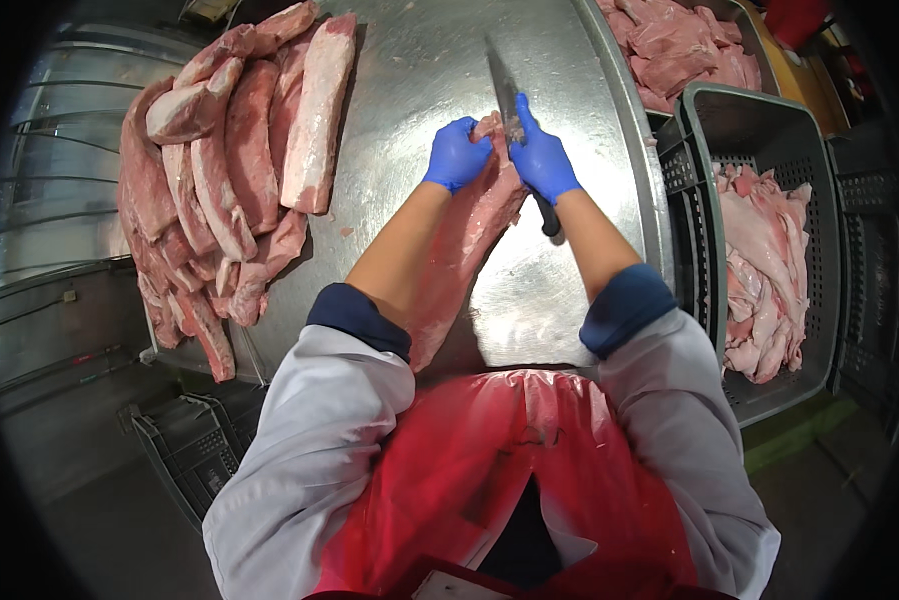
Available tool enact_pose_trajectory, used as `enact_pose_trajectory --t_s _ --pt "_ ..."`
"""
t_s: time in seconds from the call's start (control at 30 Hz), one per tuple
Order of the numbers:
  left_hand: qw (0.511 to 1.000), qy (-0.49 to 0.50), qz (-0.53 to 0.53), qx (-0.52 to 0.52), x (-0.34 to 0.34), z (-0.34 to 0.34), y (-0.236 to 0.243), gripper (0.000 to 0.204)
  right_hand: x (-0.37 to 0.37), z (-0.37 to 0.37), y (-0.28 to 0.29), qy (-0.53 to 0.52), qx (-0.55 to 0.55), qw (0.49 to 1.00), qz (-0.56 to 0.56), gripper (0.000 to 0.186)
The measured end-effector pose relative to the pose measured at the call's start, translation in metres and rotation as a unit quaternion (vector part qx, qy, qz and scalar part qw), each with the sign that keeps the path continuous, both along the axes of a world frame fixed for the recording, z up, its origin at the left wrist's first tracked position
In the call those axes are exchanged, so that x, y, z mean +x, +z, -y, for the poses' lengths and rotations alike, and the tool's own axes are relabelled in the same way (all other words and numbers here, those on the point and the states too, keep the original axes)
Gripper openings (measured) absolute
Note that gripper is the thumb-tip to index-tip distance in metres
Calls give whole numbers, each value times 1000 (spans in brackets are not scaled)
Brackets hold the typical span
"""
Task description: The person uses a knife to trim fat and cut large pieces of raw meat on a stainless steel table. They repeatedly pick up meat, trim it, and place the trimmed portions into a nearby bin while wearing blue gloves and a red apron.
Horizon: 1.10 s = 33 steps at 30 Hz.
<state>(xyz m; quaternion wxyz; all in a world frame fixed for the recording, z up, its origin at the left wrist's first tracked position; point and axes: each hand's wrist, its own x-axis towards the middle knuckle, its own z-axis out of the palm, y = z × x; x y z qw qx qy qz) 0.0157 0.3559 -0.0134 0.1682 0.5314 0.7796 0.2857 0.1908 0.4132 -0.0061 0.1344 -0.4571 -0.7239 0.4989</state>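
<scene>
A long strip of raw pink meat [454, 270] lies lengthwise on the steel table [419, 70], its far end between my two blue-gloved hands. My left hand [459, 155] grips that end from the left, fingers curled. My right hand [541, 160] holds a knife [499, 65] with a black handle, its index finger lying along the blade. The blade points away from me, beside the meat's right edge, and its lower part is partly hidden by the hand.
A pile of long meat cuts [214, 170] covers the table's left side. At right stand a grey perforated crate [824, 250] of pale trimmings [764, 280] and, farther back, a container of meat pieces [684, 55]. Another dark crate [179, 450] sits below the table at left.
</scene>
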Motion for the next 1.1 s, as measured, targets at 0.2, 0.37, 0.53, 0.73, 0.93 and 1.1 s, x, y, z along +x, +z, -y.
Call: enact_pose_trajectory --t_s 0.2,0.37,0.53,0.73,0.93,1.1 --pt "994 66 26 81 -7 14 -10 26 81 25 56 184 -150 969 71 64" --pt "995 17 56 81 0 13 8 20 20 6 64 128 -193 973 16 72" --pt "988 66 96 98 -12 14 11 19 45 30 70 245 -201 947 56 73" --pt "972 -24 172 159 -26 10 30 18 -10 38 39 255 -230 937 62 80" --pt "922 -24 267 280 -62 29 75 16 31 83 56 399 -217 890 34 77" --pt "921 -25 273 276 -78 39 134 22 -16 108 42 336 -221 912 76 74"
